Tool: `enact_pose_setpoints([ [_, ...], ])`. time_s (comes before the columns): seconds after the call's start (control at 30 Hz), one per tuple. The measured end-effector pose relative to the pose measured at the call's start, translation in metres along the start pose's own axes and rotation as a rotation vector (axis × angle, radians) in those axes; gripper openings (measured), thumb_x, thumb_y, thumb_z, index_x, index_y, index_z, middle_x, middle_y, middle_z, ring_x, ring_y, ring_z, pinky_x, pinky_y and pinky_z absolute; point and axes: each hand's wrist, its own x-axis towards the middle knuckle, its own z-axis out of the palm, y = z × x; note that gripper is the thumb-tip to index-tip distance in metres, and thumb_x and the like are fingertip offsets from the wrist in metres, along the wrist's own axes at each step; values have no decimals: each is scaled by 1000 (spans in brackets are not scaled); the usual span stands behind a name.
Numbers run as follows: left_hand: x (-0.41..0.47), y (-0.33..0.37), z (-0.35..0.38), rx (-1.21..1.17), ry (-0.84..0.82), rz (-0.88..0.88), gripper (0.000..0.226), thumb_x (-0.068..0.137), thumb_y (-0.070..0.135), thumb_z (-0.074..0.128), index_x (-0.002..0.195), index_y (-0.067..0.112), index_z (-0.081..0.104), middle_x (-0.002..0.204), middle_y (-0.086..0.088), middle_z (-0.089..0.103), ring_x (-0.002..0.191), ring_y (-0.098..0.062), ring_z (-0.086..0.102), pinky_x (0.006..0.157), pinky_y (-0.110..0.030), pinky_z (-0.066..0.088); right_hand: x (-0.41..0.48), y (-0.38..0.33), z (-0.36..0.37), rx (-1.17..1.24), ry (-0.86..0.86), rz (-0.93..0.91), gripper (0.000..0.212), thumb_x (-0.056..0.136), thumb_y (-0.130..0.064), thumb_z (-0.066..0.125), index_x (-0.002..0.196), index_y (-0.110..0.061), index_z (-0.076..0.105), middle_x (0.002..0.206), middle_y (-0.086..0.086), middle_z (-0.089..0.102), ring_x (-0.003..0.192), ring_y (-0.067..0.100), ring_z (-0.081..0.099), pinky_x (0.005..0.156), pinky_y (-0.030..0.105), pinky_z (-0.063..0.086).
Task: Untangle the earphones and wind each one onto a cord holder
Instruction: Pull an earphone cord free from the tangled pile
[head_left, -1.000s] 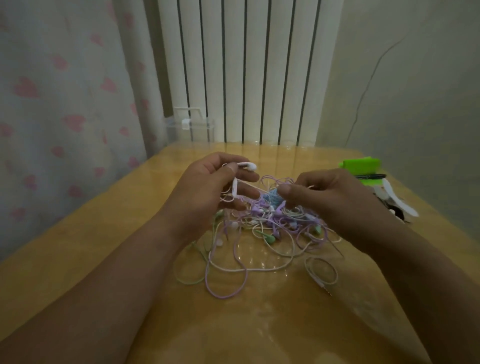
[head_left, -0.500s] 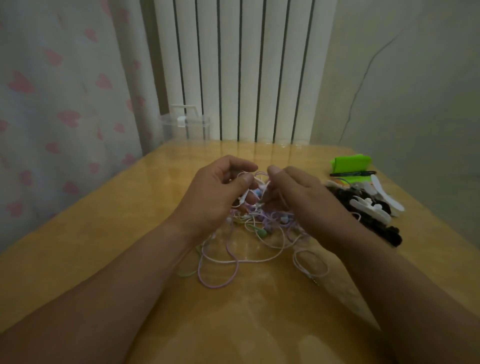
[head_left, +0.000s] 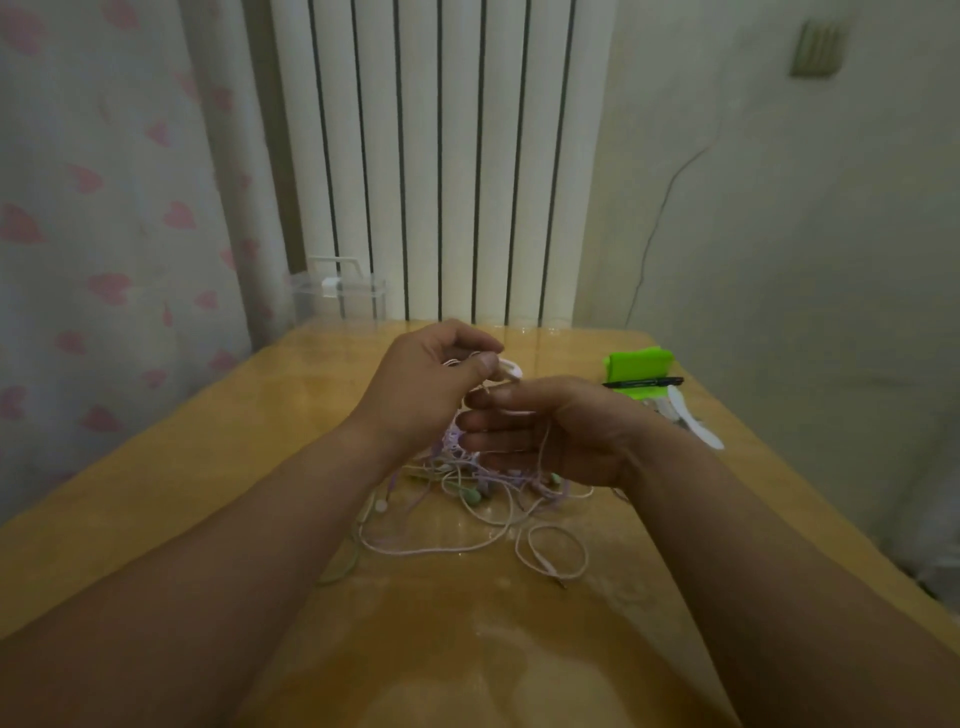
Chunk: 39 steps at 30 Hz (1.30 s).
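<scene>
— Where is there room on the table (head_left: 171, 483)?

— The tangled earphones (head_left: 467, 501) lie in its middle, between the forearms. Open wood goes to the left edge and the near edge. By the right edge lie a green object (head_left: 640, 362), a black pen (head_left: 644, 382) and a white cord holder (head_left: 696, 423).

— And the hands?

— Both are above the tangle. The left hand (head_left: 426, 387) pinches a white plastic piece (head_left: 510, 370). The right hand (head_left: 556, 434) has straight fingers side by side with a cord over them; whether it pinches, I cannot tell.
</scene>
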Motion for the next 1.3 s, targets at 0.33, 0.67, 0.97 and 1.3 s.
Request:
enact_pose_setpoints([
  [0.33,-12,-25,13,-144,64,-130,26,107,8,50,110,20,73,83,4,75,71,-21,67,59,-27,52,15,20,5,-24,93,-180,15,105,-16,52,99,-11,65,63,-2,32,49,10,24,40,22,23],
  [0.67,-17,-29,-2,-51,-155,-140,17,102,29,65,97,13,69,69,11,63,58,-3,56,56,-21,45,17,36,10,-97,387,-396,16,98,-17,60,83,-12,60,65,-1,45,59,12,42,52,25,39],
  [0.97,-18,-24,-6,-329,-249,-258,14,106,19,55,97,9,61,76,-10,64,54,-21,55,45,-24,38,11,27,2,584,131,-395,30,95,-13,43,67,-16,54,86,8,69,59,14,48,46,21,35],
  [1.3,-20,-25,-5,1,-46,-16,22,104,26,61,87,16,70,59,4,56,57,-16,48,59,-30,39,4,27,3,-264,300,-377,25,104,-31,60,102,-10,73,59,-3,48,53,11,38,52,29,31],
])
